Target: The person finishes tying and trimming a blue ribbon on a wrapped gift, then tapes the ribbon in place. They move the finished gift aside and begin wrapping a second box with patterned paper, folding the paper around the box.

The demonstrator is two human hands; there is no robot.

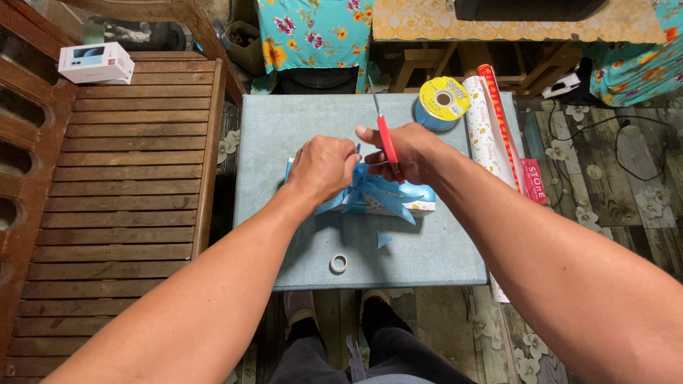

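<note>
A: In the head view, what do the two hands do?

B: The left hand [321,167] is closed on the blue ribbon bow [370,186] and pinches it on top of the small wrapped box [398,206]. The right hand [405,153] is closed around the red handles of the scissors [383,131]. The blades point away from the person, up over the table.

A: Are the blades open or closed?

B: They look closed, but they are thin in this view, so I cannot say it for sure.

A: Where is the box?

B: It lies near the middle of the grey-blue table [284,121], under both hands. The ribbon tails hang over its front side.

A: What else is on the table?

B: A small cut piece of blue ribbon [383,239] lies just in front of the box, and a roll of clear tape [339,263] is near the front edge. A spool of blue ribbon [441,103] with a yellow label stands at the far right, beside a roll of wrapping paper [487,135]. A wooden bench [128,199] is to the left, with a white box [96,62] on it.
</note>
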